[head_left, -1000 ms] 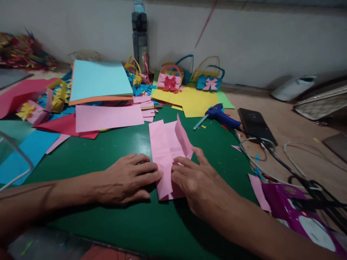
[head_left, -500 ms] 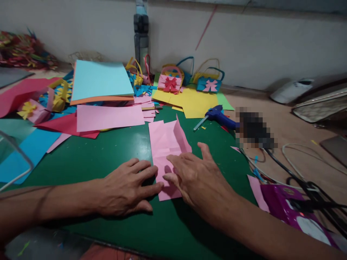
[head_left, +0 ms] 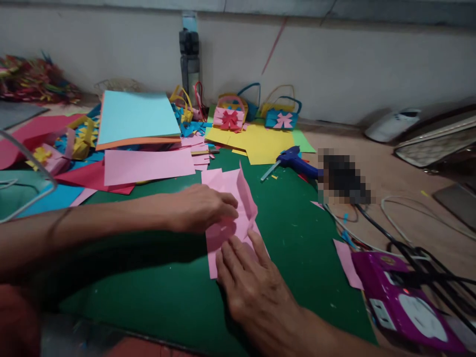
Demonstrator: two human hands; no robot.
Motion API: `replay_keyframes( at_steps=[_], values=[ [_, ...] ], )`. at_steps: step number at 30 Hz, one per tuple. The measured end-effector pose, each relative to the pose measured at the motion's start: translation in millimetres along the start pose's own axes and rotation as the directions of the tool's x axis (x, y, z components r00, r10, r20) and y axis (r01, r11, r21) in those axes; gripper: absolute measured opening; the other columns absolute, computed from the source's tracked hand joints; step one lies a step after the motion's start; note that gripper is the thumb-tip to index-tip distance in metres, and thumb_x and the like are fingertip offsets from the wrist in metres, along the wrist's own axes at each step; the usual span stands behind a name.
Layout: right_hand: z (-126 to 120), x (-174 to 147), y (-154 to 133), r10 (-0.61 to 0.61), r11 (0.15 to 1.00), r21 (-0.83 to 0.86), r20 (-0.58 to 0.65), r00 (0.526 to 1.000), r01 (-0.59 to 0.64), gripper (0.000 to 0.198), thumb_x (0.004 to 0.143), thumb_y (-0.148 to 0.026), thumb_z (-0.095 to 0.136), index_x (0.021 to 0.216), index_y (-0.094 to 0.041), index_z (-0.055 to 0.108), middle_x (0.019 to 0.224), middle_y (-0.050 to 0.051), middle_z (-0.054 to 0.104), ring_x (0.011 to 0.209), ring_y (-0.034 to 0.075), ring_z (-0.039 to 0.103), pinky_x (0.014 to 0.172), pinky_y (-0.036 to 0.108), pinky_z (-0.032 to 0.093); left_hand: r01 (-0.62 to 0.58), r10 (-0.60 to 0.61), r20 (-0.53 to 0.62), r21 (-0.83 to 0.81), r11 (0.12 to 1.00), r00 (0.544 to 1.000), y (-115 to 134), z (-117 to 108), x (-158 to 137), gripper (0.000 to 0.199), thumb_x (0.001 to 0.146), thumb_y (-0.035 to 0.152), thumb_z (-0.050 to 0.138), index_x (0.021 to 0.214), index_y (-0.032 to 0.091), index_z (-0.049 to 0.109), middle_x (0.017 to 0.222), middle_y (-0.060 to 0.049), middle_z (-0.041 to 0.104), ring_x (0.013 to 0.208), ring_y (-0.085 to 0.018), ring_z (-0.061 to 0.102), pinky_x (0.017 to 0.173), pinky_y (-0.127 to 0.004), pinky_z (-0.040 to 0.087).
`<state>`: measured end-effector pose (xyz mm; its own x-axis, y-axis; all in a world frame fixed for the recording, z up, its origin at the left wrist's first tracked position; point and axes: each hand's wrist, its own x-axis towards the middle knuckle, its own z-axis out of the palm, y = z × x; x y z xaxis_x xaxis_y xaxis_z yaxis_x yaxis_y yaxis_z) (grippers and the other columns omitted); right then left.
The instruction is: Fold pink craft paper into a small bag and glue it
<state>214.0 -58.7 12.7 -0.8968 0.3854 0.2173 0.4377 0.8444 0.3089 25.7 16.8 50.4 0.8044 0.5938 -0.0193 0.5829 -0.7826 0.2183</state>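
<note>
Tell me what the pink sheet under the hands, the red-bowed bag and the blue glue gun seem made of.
Pink sheet: matt paper or thin card, by its creases and raised flap. Red-bowed bag: probably similar matt paper, by its flat, sharp-edged bow. Glue gun: likely smooth plastic, by its rounded body.

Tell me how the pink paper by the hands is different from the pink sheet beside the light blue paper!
The creased pink paper has folds and a raised right edge; the plain pink sheet looks flat. The creased pink paper's long side points away from the person, but the plain pink sheet's runs sideways. The right hand rests on the creased pink paper; no hand touches the plain pink sheet. Both are pink.
</note>
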Motion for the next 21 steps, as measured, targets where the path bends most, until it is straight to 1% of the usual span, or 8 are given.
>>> replay_keyframes(
  at_steps=[2,3,5,7,9,12,16,21],
  values=[
    [1,-1,1,0.001,1.0,0.007,-0.001,1.0,-0.001,0.036,0.074,-0.016,0.048,0.105,-0.005,0.061,0.105,0.017,0.063,0.103,0.032,0.053,0.102,0.054,0.016,-0.035,0.041,0.132,-0.048,0.998,0.99,-4,-8,18,0.023,0.083,0.01,0.044,0.094,0.021,0.061,0.108,-0.003,0.06,0.077,-0.013,0.058,0.056,-0.022,0.037],
    [0,-1,1,0.005,1.0,0.01,-0.001,1.0,-0.005,0.035,0.074,-0.016,0.047,0.104,-0.005,0.061,0.104,0.017,0.063,0.102,0.032,0.053,0.102,0.054,0.017,-0.034,0.042,0.174,-0.049,0.998,0.984,-4,-10,26,0.021,0.082,0.011,0.047,0.093,0.021,0.062,0.105,-0.003,0.061,0.076,-0.013,0.058,0.054,-0.022,0.035],
    [0,-1,2,0.008,1.0,0.022,0.007,1.0,-0.009,0.033,0.075,-0.016,0.046,0.103,-0.005,0.061,0.103,0.017,0.063,0.102,0.031,0.053,0.101,0.054,0.019,-0.014,0.023,0.243,-0.039,0.999,0.97,-4,-13,35,0.018,0.08,0.014,0.054,0.094,0.022,0.062,0.098,-0.003,0.062,0.075,-0.014,0.057,0.052,-0.022,0.033],
    [-1,-2,2,0.005,0.999,0.041,0.005,1.0,-0.006,0.032,0.075,-0.016,0.047,0.103,-0.005,0.061,0.102,0.017,0.063,0.101,0.031,0.053,0.101,0.053,0.019,0.015,-0.013,0.28,-0.004,1.0,0.96,-2,-14,38,0.017,0.078,0.017,0.058,0.093,0.022,0.063,0.092,-0.003,0.063,0.073,-0.014,0.056,0.05,-0.023,0.031],
    [-1,-3,3,-0.003,0.998,0.059,0.003,1.0,0.003,0.033,0.075,-0.017,0.048,0.104,-0.005,0.06,0.103,0.018,0.062,0.102,0.032,0.053,0.1,0.054,0.019,0.036,-0.045,0.29,0.038,0.999,0.956,1,-15,38,0.012,0.077,0.019,0.059,0.088,0.021,0.063,0.088,-0.004,0.062,0.07,-0.015,0.056,0.048,-0.023,0.029],
    [0,-4,4,0.003,0.998,0.064,-0.02,1.0,-0.001,0.035,0.075,-0.018,0.048,0.105,-0.005,0.06,0.103,0.018,0.062,0.103,0.033,0.052,0.099,0.055,0.019,0.048,-0.072,0.273,0.092,0.995,0.959,7,-14,33,0.009,0.078,0.019,0.057,0.085,0.019,0.062,0.09,-0.004,0.06,0.063,-0.014,0.054,0.046,-0.024,0.027],
    [1,-4,4,-0.001,0.997,0.083,-0.036,0.999,0.004,0.034,0.074,-0.016,0.046,0.102,-0.004,0.062,0.1,0.017,0.064,0.102,0.034,0.052,0.1,0.054,0.016,0.031,-0.06,0.201,0.143,0.989,0.978,14,-8,23,0.011,0.079,0.015,0.053,0.088,0.018,0.059,0.088,-0.003,0.057,0.058,-0.013,0.052,0.044,-0.025,0.024],
    [4,-5,3,-0.004,0.995,0.1,-0.05,0.999,0.009,0.033,0.075,-0.013,0.043,0.099,-0.005,0.063,0.097,0.016,0.064,0.103,0.035,0.052,0.102,0.055,0.011,0.045,-0.08,0.108,0.295,0.954,0.991,22,4,6,0.014,0.078,0.008,0.048,0.088,0.017,0.053,0.085,-0.004,0.054,0.048,-0.011,0.047,0.041,-0.026,0.014]
  ],
)
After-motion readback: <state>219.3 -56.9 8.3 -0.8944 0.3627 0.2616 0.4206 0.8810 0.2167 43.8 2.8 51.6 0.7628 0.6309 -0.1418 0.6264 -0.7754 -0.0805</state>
